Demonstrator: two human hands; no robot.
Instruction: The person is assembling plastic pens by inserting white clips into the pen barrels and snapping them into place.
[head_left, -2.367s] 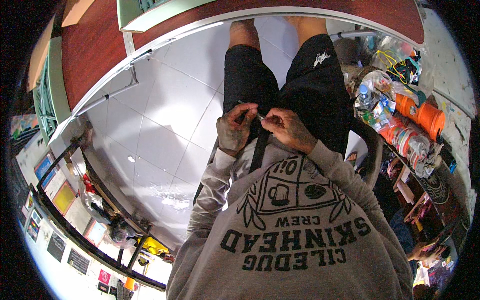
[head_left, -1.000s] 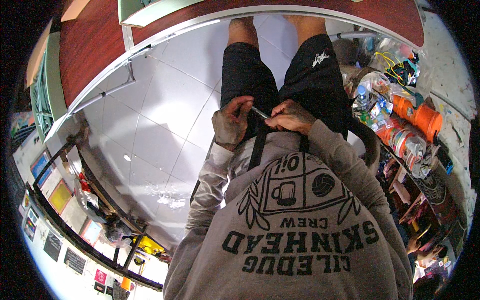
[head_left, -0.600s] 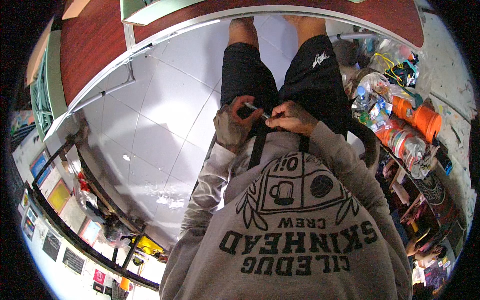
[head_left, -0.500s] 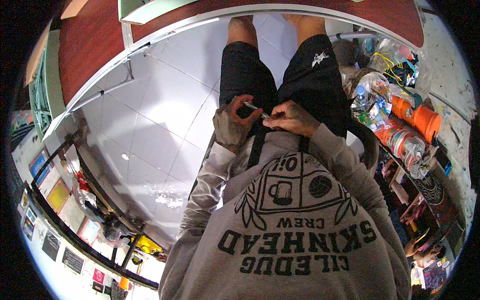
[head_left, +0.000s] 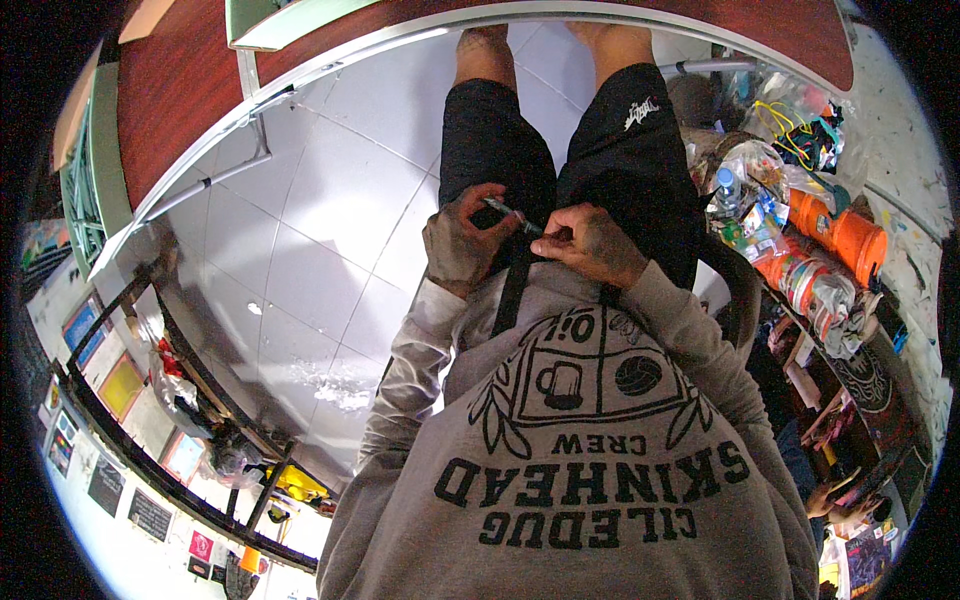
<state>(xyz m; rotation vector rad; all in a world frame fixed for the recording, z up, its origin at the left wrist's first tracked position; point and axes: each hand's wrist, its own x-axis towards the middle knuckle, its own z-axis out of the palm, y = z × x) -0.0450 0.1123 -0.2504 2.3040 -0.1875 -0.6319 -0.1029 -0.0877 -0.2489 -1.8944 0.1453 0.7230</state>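
Above my lap, a slim silver-grey pen-like stick [head_left: 507,211] slants between my two hands; its exact kind is too small to make out. My left hand [head_left: 462,242] pinches it with thumb and fingertips near the far-left end. At its nearer end, my right hand [head_left: 597,245] is closed, thumb and forefinger pressed together around the tip. Both hands rest close together over the black shorts [head_left: 500,140], just beyond the hem of my grey printed sweatshirt [head_left: 600,480]. The end inside the right fingers is hidden.
A dark red table [head_left: 180,100] with a pale edge curves across the far side. Plastic bags, a clear bottle [head_left: 727,185] and an orange cylindrical container [head_left: 850,240] crowd the right. Black metal rails [head_left: 150,465] run at lower left. Pale tiles [head_left: 320,210] cover the floor.
The hands have turned slightly, and more of the stick shows between them. My right hand sits a little further right. The whole view has shifted slightly.
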